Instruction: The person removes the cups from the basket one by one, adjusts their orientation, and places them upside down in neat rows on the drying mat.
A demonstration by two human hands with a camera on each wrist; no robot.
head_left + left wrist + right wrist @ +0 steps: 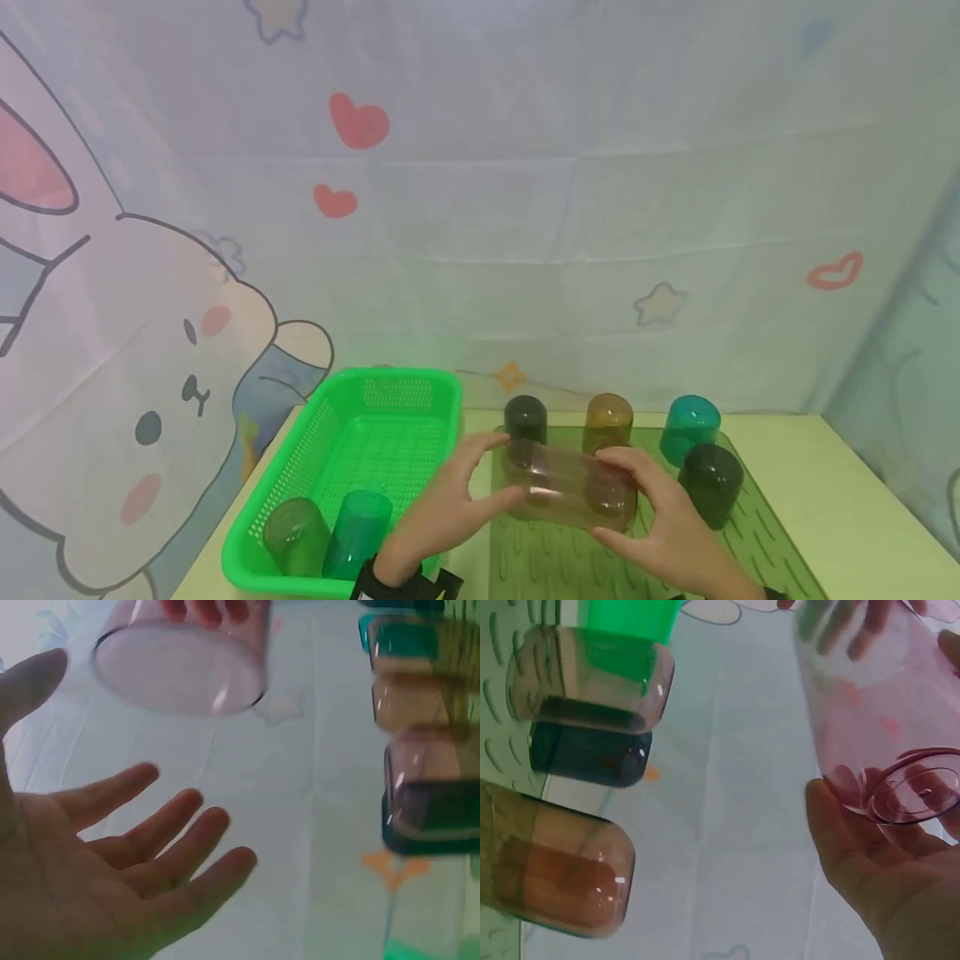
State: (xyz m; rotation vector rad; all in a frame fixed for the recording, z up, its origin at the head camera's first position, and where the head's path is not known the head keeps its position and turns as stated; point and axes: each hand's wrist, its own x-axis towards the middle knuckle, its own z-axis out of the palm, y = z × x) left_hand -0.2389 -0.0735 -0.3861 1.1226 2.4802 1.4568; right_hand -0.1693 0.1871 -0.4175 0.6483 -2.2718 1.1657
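A see-through pink plastic cup (pixel 558 492) is held on its side above the green drip mat (pixel 555 558). My right hand (pixel 663 529) grips it round its base end, thumb and fingers on opposite sides, as the right wrist view also shows. My left hand (pixel 453 504) is beside the cup's open end, thumb and fingers spread. In the left wrist view, a gap shows between the left fingers (pixel 191 840) and the cup's rim (pixel 180 711).
On the mat stand upside-down cups: a black cup (pixel 525 417), an amber cup (pixel 609 417), a teal cup (pixel 692 425) and a dark cup (pixel 712 483). At left, a green basket (pixel 247 533) holds a smoky cup (pixel 296 533) and a teal-green cup (pixel 358 533). A printed cloth (pixel 480 208) hangs behind.
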